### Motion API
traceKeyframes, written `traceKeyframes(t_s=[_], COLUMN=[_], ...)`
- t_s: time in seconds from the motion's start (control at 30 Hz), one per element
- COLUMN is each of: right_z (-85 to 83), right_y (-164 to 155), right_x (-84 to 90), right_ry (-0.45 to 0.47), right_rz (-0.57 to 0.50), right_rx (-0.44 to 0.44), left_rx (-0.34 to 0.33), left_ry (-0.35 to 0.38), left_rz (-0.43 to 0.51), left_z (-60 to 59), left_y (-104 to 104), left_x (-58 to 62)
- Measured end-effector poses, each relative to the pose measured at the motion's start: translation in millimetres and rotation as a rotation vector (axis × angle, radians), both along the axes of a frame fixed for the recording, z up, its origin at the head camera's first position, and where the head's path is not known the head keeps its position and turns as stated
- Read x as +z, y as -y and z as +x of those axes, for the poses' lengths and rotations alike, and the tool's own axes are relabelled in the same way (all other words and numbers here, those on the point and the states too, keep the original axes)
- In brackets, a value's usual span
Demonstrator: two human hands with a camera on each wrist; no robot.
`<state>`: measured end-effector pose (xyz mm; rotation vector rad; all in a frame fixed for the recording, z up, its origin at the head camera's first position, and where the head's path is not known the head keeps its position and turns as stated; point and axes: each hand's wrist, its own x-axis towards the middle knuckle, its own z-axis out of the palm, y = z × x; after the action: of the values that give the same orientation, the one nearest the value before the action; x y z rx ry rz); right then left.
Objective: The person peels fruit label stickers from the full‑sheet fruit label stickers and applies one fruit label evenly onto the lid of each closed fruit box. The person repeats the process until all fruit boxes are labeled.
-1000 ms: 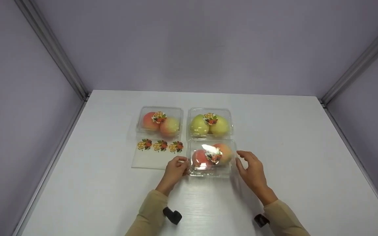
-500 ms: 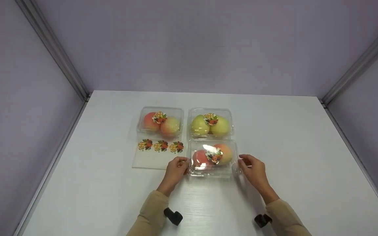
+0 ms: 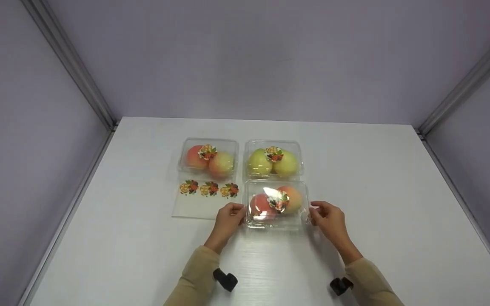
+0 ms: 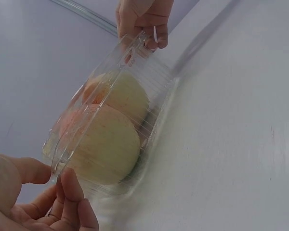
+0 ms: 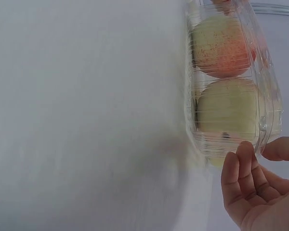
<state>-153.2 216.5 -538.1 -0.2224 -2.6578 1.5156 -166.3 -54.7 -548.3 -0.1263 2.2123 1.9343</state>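
A clear clamshell box (image 3: 275,205) holding two peaches (image 3: 275,200) is gripped at both ends: the left hand (image 3: 228,219) is curled against its left edge, with thumb and fingers (image 4: 70,192) pinched on the rim, and the right hand (image 3: 329,219) is closed on the right rim tab, fingertips (image 5: 241,163) set against the box's end wall and thumb over the flange. The box sits on the white table (image 3: 377,178) between the two sets of fingers, a flower sticker (image 3: 277,199) already on its lid. Just beyond the fingers stand two more sealed boxes, one with reddish fruit (image 3: 207,158) and one with yellow-green fruit (image 3: 272,160); beside the left fingers lies a sticker sheet (image 3: 204,197) with three stickers left. The step in hand is judged to be grasping the finished box for shifting. An even lift from both ends is called for next, so that the thin lid is not sprung open or the shell buckled.
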Motion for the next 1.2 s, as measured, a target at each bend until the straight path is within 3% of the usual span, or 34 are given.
traceKeyframes(t_s=[0.13,0.27,0.63,1.0,1.2], right_z=[0.3,0.0,1.3,0.4,0.3], right_y=[-1,-4,-20,-36,-45], right_x=[-0.2,-1.0,3.6,1.5,4.1], right_ry=[-0.013,-0.004,0.082,0.050,0.106], right_rz=[-0.035,-0.052,-0.080,-0.122,-0.120], right_rx=[-0.016,-0.024,-0.061,-0.090,-0.130], left_rx=[-0.015,-0.011,-0.027,-0.050,-0.057], left_ry=[-0.031,-0.014,-0.038,-0.015,-0.009], left_rz=[0.018,0.015,0.029,0.033,0.054], left_z=[0.2,0.0,-0.5,-2.2,-2.3], left_y=[-1,-4,-21,-41,-52], left_x=[-0.5,-0.9,-1.8,-0.1,0.1])
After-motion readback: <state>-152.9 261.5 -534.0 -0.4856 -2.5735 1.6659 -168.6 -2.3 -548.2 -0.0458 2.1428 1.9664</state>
